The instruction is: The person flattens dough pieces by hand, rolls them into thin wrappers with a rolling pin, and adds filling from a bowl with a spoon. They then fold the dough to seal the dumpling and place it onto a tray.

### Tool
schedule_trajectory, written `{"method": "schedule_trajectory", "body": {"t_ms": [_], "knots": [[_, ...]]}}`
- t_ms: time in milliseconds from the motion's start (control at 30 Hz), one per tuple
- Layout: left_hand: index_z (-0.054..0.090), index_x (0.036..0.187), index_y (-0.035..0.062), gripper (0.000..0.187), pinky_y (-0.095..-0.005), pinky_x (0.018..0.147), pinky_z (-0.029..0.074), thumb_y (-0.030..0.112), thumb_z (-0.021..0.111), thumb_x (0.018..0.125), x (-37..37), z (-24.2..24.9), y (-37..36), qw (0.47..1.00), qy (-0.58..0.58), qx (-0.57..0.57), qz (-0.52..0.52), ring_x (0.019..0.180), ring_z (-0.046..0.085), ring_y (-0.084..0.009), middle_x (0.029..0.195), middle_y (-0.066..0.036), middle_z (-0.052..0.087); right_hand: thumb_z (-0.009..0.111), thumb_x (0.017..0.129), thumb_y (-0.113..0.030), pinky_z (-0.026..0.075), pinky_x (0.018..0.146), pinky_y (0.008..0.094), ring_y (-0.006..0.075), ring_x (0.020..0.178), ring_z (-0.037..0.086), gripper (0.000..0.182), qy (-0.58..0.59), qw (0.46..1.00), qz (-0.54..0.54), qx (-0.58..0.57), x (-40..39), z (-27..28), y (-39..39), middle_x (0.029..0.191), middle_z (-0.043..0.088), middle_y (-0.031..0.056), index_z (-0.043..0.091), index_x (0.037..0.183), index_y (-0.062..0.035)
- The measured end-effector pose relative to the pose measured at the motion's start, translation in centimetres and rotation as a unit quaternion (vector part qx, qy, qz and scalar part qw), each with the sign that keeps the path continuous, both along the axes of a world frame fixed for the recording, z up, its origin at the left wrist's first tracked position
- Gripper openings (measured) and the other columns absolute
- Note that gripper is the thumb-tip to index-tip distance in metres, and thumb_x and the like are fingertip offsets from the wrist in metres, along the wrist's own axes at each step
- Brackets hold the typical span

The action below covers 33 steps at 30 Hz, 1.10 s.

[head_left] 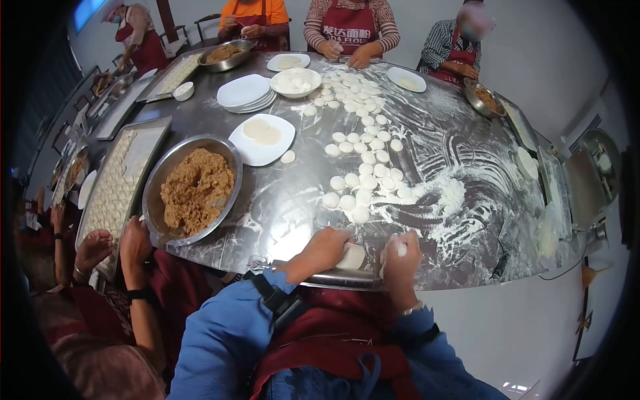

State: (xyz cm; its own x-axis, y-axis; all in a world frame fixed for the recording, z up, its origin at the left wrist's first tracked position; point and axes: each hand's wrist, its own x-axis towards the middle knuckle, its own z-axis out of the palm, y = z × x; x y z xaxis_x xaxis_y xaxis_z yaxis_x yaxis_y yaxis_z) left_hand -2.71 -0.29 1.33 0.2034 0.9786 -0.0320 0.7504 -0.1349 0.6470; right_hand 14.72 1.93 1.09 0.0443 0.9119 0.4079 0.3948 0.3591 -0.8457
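Note:
My left hand (323,250) rests at the near edge of the floured metal table (460,167), its fingers on a flattened round of dough (353,257). Just to its right, my right hand (402,261) is closed over a small white stick-like object (401,248); most of it is hidden under the fingers. Both of my arms wear blue sleeves over a red apron. Several small rounds of dough (363,181) lie in flour just beyond my hands.
A metal bowl of brown filling (195,190) and a white plate with flat wrappers (261,139) stand at left. A tray of dumplings (115,187) lies further left, by a co-worker's hands (133,243). Stacked plates (245,92) and several people are on the far side.

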Motion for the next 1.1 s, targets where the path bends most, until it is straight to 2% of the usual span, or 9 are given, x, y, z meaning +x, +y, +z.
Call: {"method": "schedule_trajectory", "body": {"t_ms": [133,267,333,567,633,767,1000,1067,1100], "knots": [[0.061,0.089,0.0071,0.013,-0.0439,0.072,0.048,0.007,0.054,0.078,1.1,0.1,-0.4,0.999,-0.033,-0.007,0.023,0.081,0.061,-0.0357,0.08,-0.018,0.063,0.058,0.081,-0.008,0.041,0.05,0.0388,0.0323,0.052,0.05,0.016,-0.053,0.998,-0.006,0.024,-1.9,2.4,2.3,0.061,0.048,0.0166,0.044,0.077,-0.002],[0.061,0.089,0.007,0.012,-0.0447,0.072,0.048,0.01,0.055,0.079,2.1,-0.5,1.0,0.992,-0.066,0.07,0.088,0.079,0.061,-0.0365,0.079,-0.018,0.063,0.058,0.081,-0.008,0.041,0.05,0.0377,0.031,0.052,0.05,0.016,-0.076,0.991,-0.013,0.106,-3.3,1.7,4.7,0.06,0.047,0.0157,0.044,0.077,-0.0021],[0.061,0.089,0.007,0.012,-0.0449,0.072,0.048,0.011,0.056,0.079,1.3,-0.7,0.8,0.999,0.032,0.041,0.002,0.08,0.061,-0.0363,0.079,-0.019,0.063,0.056,0.083,-0.009,0.041,0.045,0.0304,0.0148,0.051,0.053,0.015,-0.054,0.998,0.002,0.017,-0.8,0.2,2.3,0.06,0.051,0.0109,0.044,0.075,-0.0044],[0.061,0.09,0.0061,0.015,-0.0427,0.072,0.048,0.005,0.051,0.078,1.0,-0.2,-0.2,0.996,-0.062,0.025,0.057,0.08,0.061,-0.0361,0.079,-0.018,0.063,0.057,0.083,-0.007,0.041,0.044,0.0306,0.0136,0.049,0.051,0.015,-0.038,0.998,-0.005,0.049,-2.3,1.7,3.2,0.057,0.05,0.008,0.044,0.075,-0.0044],[0.06,0.089,0.0054,0.014,-0.0431,0.071,0.049,0.006,0.052,0.078,1.7,-0.6,0.6,0.991,-0.085,0.075,0.075,0.077,0.061,-0.036,0.08,-0.017,0.063,0.06,0.08,-0.007,0.041,0.05,0.0347,0.0242,0.052,0.053,0.016,-0.083,0.99,-0.03,0.11,-3.6,1.8,4.8,0.059,0.048,0.0124,0.045,0.076,-0.0032],[0.061,0.088,0.0063,0.013,-0.0421,0.073,0.049,0.006,0.052,0.078,0.6,-1.5,0.2,0.999,0.018,0.035,0.028,0.078,0.061,-0.0359,0.08,-0.018,0.063,0.059,0.081,-0.009,0.042,0.05,0.0351,0.0239,0.052,0.053,0.016,-0.006,0.999,-0.003,-0.034,-0.3,0.7,0.8,0.059,0.048,0.0123,0.045,0.076,-0.0035],[0.061,0.089,0.0064,0.018,-0.0424,0.071,0.048,0.003,0.05,0.076,1.6,0.2,-0.2,0.992,-0.076,0.028,0.096,0.077,0.061,-0.0374,0.08,-0.018,0.063,0.059,0.081,-0.011,0.042,0.051,0.0366,0.0248,0.052,0.053,0.015,-0.031,0.999,-0.025,-0.015,-2.5,2.3,3.1,0.059,0.051,0.0131,0.046,0.077,-0.0033],[0.061,0.09,0.0062,0.016,-0.0426,0.071,0.048,0.004,0.052,0.077,1.8,-0.6,0.3,0.987,-0.118,0.06,0.096,0.078,0.061,-0.0373,0.081,-0.018,0.064,0.058,0.08,-0.011,0.042,0.052,0.0375,0.0246,0.053,0.053,0.015,-0.087,0.992,-0.031,0.085,-3.7,1.8,4.9,0.06,0.052,0.0143,0.046,0.077,-0.0034],[0.061,0.089,0.0061,0.014,-0.0426,0.071,0.048,0.006,0.053,0.078,1.7,-0.4,0.4,0.994,-0.081,0.035,0.067,0.078,0.061,-0.037,0.081,-0.018,0.064,0.058,0.08,-0.011,0.043,0.052,0.0388,0.0302,0.054,0.054,0.014,-0.092,0.993,-0.023,0.069,-3.2,2.3,4.2,0.062,0.053,0.0167,0.047,0.078,-0.0028]]}}
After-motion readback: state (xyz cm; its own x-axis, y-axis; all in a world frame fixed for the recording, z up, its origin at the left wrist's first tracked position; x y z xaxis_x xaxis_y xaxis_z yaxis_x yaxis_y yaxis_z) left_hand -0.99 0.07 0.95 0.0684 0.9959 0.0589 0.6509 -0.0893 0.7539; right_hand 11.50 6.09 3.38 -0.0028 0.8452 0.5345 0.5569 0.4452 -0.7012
